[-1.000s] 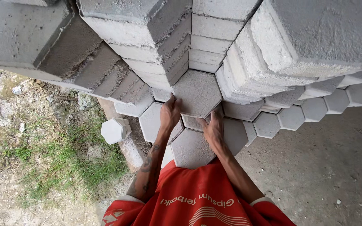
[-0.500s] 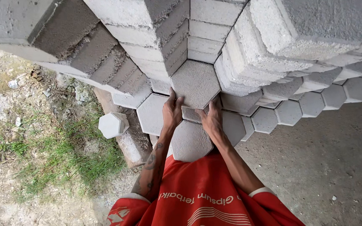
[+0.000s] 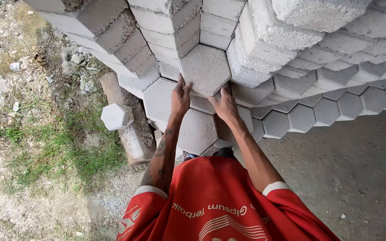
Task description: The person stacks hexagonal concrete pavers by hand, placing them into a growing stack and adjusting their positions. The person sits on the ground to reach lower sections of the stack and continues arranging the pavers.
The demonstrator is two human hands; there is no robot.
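1. Left hand (image 3: 180, 96) at frame centre, fingers pressed on the lower left edge of a grey hexagonal paving block (image 3: 205, 69)
2. Right hand (image 3: 225, 106) just right of it, fingers spread and curled under the block's lower right edge, so both hands are clamped on the same block
3. The block sits upper centre of the frame, face towards the camera, wedged among the stacked hexagonal blocks (image 3: 291, 40) that fill the top and right
4. More hex blocks lie flat below the hands, lower block (image 3: 196, 131) touching the forearms
5. Left of centre a single loose white hex block (image 3: 117, 117) rests on a log (image 3: 132, 138)
6. Grass patch (image 3: 68, 151) at lower left, bare concrete floor (image 3: 358, 169) at lower right
7. Red shirt (image 3: 220, 205) at bottom centre
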